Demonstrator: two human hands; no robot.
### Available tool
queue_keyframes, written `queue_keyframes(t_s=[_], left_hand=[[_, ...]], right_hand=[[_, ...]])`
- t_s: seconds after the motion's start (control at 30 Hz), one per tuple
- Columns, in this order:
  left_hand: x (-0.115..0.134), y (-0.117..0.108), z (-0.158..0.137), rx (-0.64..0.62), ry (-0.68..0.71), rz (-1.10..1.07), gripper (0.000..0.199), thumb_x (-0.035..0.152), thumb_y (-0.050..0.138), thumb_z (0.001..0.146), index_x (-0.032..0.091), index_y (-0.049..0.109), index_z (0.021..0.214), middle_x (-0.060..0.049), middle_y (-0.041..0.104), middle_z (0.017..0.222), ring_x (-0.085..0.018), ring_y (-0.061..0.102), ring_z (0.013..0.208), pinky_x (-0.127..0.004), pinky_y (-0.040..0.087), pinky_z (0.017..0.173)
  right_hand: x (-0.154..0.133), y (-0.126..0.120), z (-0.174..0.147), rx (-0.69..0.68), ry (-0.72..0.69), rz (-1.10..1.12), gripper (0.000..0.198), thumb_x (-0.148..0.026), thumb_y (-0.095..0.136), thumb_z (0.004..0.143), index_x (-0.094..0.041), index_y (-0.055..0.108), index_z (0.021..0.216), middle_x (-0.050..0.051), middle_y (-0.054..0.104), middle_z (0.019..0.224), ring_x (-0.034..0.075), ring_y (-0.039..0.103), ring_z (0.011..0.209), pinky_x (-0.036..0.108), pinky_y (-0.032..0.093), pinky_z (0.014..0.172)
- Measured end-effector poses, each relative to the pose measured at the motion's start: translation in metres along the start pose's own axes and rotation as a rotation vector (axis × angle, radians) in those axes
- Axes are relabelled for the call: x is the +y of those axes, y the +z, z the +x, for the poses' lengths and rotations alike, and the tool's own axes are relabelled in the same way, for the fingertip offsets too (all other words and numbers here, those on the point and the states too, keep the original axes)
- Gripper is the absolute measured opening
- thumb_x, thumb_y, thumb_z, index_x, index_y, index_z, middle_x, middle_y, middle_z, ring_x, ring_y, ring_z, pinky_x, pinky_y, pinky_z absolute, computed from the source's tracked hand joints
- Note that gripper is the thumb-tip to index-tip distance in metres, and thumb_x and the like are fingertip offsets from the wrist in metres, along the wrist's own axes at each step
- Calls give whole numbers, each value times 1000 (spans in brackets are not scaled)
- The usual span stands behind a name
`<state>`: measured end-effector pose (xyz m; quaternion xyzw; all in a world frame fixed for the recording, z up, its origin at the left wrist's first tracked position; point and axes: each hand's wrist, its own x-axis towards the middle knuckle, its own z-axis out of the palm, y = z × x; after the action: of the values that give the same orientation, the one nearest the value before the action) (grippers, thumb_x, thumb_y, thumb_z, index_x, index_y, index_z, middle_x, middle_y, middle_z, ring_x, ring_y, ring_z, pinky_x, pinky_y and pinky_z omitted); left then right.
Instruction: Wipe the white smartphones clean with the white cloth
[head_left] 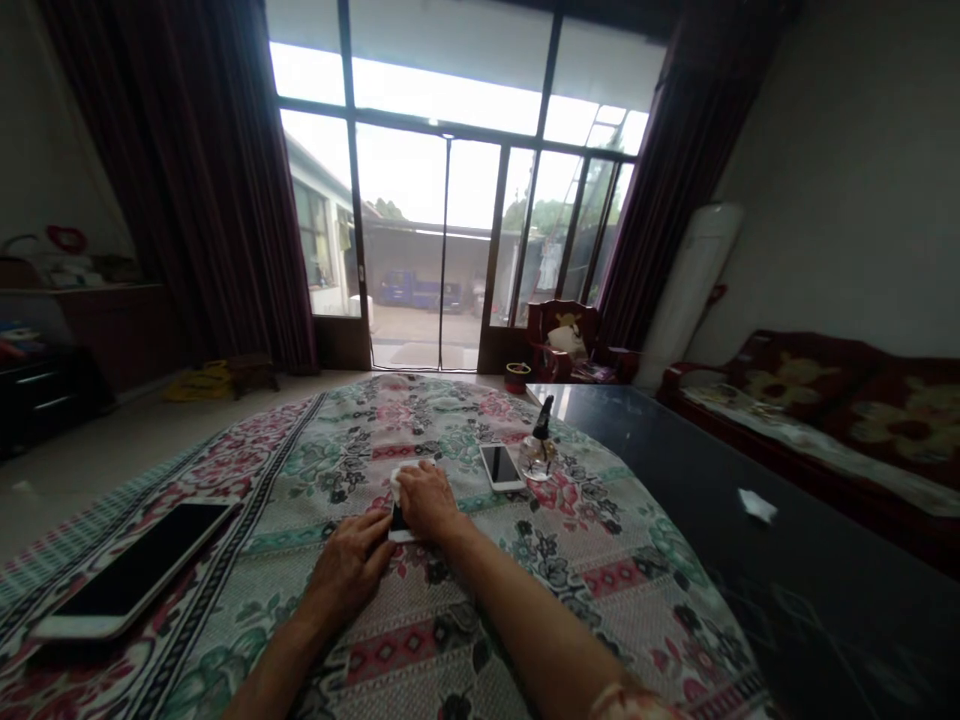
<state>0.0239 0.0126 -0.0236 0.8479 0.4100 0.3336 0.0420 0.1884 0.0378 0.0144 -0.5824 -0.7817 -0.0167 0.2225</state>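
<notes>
A smartphone (403,535) with a white lower edge lies on a flowered tablecloth (465,620), mostly covered by my hands. My left hand (349,558) is at its left side, fingers and thumb against the edge. Over the phone's upper part, my right hand (429,500) is closed on a white wipe (396,486), pressed to the screen; whether it is paper or cloth I cannot tell. Just right of that hand lies a second white smartphone (501,468), its screen dark. Beside this stands a clear spray bottle (538,458) with a black nozzle.
A white-framed tablet (142,572) lies at the left of the table. On the dark table (675,480) to the right sits a crumpled white piece (757,505). Beyond are a wooden sofa (810,385), an armchair (566,340) and glass doors (420,250).
</notes>
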Motion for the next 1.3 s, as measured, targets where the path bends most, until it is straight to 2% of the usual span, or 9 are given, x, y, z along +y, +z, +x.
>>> queue_keyframes(t_s=[0.13, 0.3, 0.4, 0.6, 0.8, 1.1, 1.2, 1.3], left_hand=[[0, 0, 0, -18, -4, 13, 30, 29, 55, 85, 24, 71, 110, -6, 70, 115, -26, 63, 105, -39, 50, 92], [1, -2, 1, -3, -27, 14, 32, 31, 57, 84, 23, 70, 112, -7, 70, 115, -26, 63, 106, -39, 50, 94], [3, -3, 2, -21, -18, 7, 30, 33, 57, 84, 26, 72, 109, -5, 70, 114, -26, 64, 105, -39, 51, 92], [2, -3, 3, -16, -18, 12, 26, 34, 60, 82, 26, 74, 103, -5, 71, 112, -26, 64, 104, -39, 52, 90], [2, -5, 3, -7, 9, -10, 22, 32, 61, 81, 27, 75, 98, -4, 71, 111, -26, 65, 104, -38, 52, 90], [4, -6, 3, -43, -49, -49, 26, 33, 62, 82, 32, 73, 105, -2, 71, 112, -24, 64, 103, -38, 50, 93], [6, -8, 3, -61, -61, -48, 27, 32, 62, 82, 32, 72, 107, -1, 70, 113, -25, 63, 104, -39, 49, 94], [8, -9, 3, -77, -60, -55, 28, 32, 61, 83, 33, 72, 109, -2, 69, 114, -24, 62, 104, -39, 48, 93]], right_hand=[[8, 5, 15, -12, 66, -2, 26, -20, 40, 92, -22, 64, 102, 5, 63, 119, 24, 48, 114, 39, 33, 94], [17, 3, 23, 7, 158, -4, 23, -21, 42, 91, -20, 64, 98, 6, 65, 111, 24, 51, 107, 36, 37, 87], [16, 2, 20, -11, 107, -3, 22, -21, 43, 91, -20, 64, 95, 4, 65, 112, 23, 50, 107, 36, 37, 88], [5, 0, -5, 24, -109, 22, 21, -19, 44, 91, -22, 63, 101, 3, 64, 116, 23, 46, 113, 36, 36, 92], [1, -14, -40, 11, -266, 67, 16, -19, 46, 91, -20, 62, 94, 4, 64, 109, 21, 49, 102, 34, 38, 86], [10, -31, -78, -9, -312, 173, 26, -16, 46, 89, -21, 62, 110, 6, 63, 116, 22, 48, 114, 36, 36, 98], [19, -32, -73, -6, -264, 160, 27, -15, 43, 90, -20, 63, 108, 6, 64, 117, 22, 49, 114, 36, 36, 100], [28, -29, -54, 6, -182, 109, 28, -12, 41, 90, -19, 65, 103, 6, 65, 114, 21, 51, 110, 35, 37, 98]])
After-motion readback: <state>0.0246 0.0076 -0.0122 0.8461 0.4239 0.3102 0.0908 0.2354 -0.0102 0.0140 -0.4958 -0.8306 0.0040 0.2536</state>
